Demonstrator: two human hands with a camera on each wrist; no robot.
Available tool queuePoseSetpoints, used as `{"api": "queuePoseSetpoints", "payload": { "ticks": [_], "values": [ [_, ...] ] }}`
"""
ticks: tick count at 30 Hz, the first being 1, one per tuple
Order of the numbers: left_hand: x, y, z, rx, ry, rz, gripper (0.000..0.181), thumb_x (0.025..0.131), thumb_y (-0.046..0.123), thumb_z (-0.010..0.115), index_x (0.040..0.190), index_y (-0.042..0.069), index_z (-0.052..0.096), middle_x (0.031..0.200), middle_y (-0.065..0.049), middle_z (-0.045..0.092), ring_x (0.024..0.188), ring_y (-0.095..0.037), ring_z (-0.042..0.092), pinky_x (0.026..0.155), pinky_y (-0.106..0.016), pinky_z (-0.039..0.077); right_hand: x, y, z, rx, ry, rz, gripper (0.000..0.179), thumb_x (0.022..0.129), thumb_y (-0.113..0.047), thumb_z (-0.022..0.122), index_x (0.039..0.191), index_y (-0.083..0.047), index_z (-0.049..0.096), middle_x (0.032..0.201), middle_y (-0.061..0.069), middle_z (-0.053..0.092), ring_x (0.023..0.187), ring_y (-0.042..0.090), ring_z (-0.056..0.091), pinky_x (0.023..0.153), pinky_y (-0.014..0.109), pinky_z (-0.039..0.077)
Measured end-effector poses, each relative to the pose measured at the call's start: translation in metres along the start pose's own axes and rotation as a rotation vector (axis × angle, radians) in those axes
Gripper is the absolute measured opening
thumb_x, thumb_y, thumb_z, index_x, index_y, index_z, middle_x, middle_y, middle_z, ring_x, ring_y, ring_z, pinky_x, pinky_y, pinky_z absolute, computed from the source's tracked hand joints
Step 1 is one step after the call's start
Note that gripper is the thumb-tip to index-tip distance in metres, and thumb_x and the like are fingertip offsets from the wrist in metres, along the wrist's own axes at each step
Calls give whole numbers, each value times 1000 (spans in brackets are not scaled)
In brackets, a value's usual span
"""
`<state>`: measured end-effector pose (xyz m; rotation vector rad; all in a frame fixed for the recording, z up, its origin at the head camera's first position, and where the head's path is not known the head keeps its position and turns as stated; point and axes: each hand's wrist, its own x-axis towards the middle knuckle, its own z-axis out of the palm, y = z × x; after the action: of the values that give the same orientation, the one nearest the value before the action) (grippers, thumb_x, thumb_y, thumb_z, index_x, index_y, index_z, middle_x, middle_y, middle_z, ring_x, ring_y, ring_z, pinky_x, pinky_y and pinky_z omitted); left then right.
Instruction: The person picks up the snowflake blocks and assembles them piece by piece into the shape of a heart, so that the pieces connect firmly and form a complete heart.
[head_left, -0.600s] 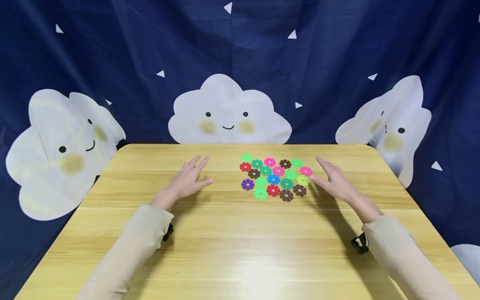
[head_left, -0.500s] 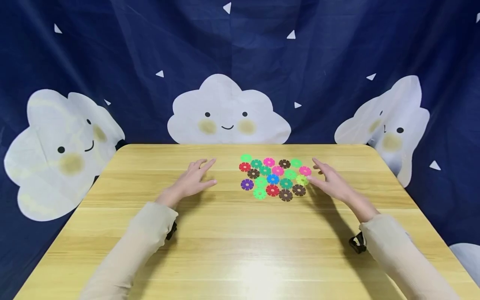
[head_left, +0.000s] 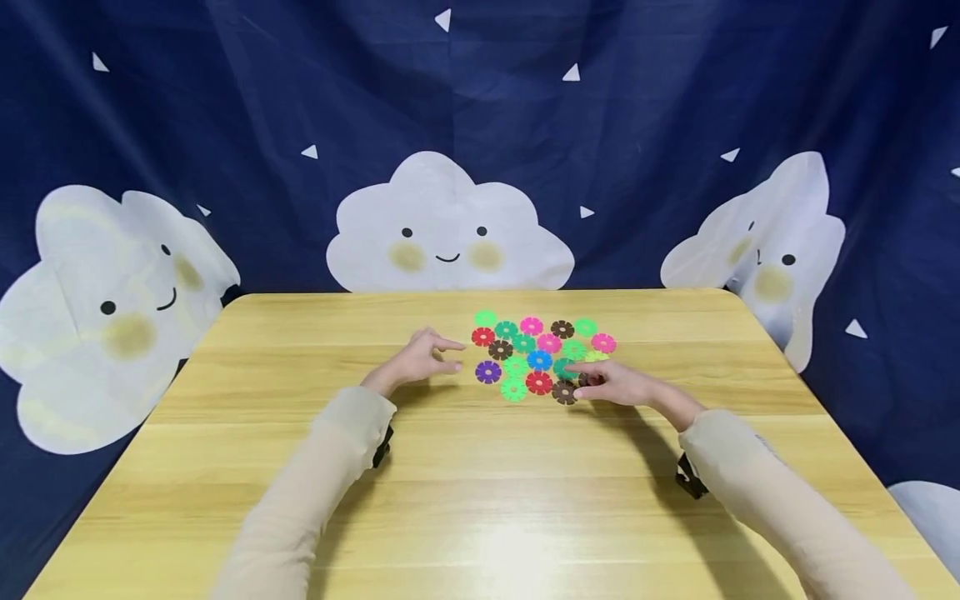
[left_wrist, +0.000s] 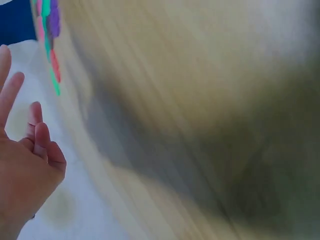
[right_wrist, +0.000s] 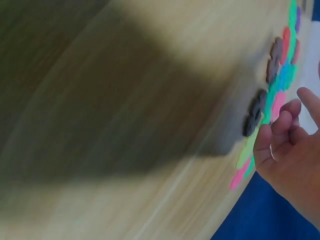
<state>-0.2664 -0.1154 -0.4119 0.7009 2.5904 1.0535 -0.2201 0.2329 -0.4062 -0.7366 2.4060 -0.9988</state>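
Several notched, flower-shaped plastic discs in many colours lie flat in a cluster on the wooden table [head_left: 450, 517]. Left of them, my left hand [head_left: 420, 357] is held with thumb and index finger stretched toward the purple disc [head_left: 488, 372] and a red disc [head_left: 483, 337]; it holds nothing. My right hand [head_left: 617, 384] hovers over the cluster's right side. Its index finger overlaps a teal disc [head_left: 562, 367], and its thumb is right at a dark brown disc [head_left: 562, 393]. Another brown disc is mostly hidden under it. In the right wrist view, the right hand's fingers [right_wrist: 282, 125] are loosely bent with nothing between them.
The table's far edge lies behind the discs, against a dark blue curtain [head_left: 630, 125] printed with white smiling clouds [head_left: 450, 200]. Black wrist straps [head_left: 690, 477] show below both sleeves. The hands cast shadows on the tabletop.
Both hands have moved inward: the left toward the discs' left side, the right leftward over the near right discs. The head view has shifted slightly. The discs keep their arrangement.
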Motion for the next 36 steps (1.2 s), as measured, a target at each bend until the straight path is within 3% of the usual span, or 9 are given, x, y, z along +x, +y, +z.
{"api": "queuePoseSetpoints", "payload": {
  "ticks": [2,6,9,16,24,27,31,34,36],
  "values": [
    [4,-1,6,58,-6,5,42,80,19,70,117,4,61,83,-17,54,86,-27,43,83,-42,34,5,0,3,-16,-5,-14,48,90,-13,56,131,9,41,62,-2,34,55,9,30,53,21,29],
    [9,-2,17,199,21,16,36,77,24,73,108,6,67,92,-14,67,79,-23,48,85,-43,39,12,1,8,-39,-11,-32,44,89,-4,55,130,9,43,61,-2,34,53,9,29,51,21,28],
    [14,-1,25,259,27,-10,38,77,28,73,109,8,67,104,-11,63,87,-25,47,85,-40,38,14,3,10,-46,-15,-18,46,87,0,56,130,7,44,64,1,37,56,11,32,53,21,30],
    [24,9,41,312,11,-64,48,77,34,72,119,13,61,98,-8,53,87,-21,39,75,-31,34,17,8,17,-127,18,-13,44,82,1,63,124,6,52,93,14,54,72,16,40,63,24,36],
    [26,10,46,277,36,-12,35,77,24,73,109,12,66,98,-5,56,91,-21,42,81,-35,34,19,5,19,-160,116,-15,34,75,3,68,107,-3,55,96,14,49,91,27,46,81,46,43],
    [24,10,47,246,42,-6,32,76,20,74,105,11,64,97,-7,55,93,-22,42,84,-37,34,18,5,20,-167,120,-40,32,75,3,66,103,-5,53,96,12,55,91,28,51,81,46,45],
    [23,12,48,183,45,63,30,75,11,74,99,8,57,96,-12,60,91,-25,52,83,-38,40,16,4,22,-154,135,-50,31,79,5,63,106,-4,52,98,14,58,91,28,54,78,44,46],
    [23,14,48,156,29,118,29,76,5,71,98,7,53,92,-14,62,85,-25,57,78,-37,45,14,3,23,-131,167,-52,32,82,6,59,112,-2,52,102,17,59,91,29,55,78,43,46],
    [22,16,49,132,17,119,25,80,2,66,100,7,51,88,-11,61,81,-22,56,74,-33,45,12,1,23,-108,199,-71,34,84,6,57,116,1,51,105,21,58,89,28,55,76,41,46]
  ]
}}
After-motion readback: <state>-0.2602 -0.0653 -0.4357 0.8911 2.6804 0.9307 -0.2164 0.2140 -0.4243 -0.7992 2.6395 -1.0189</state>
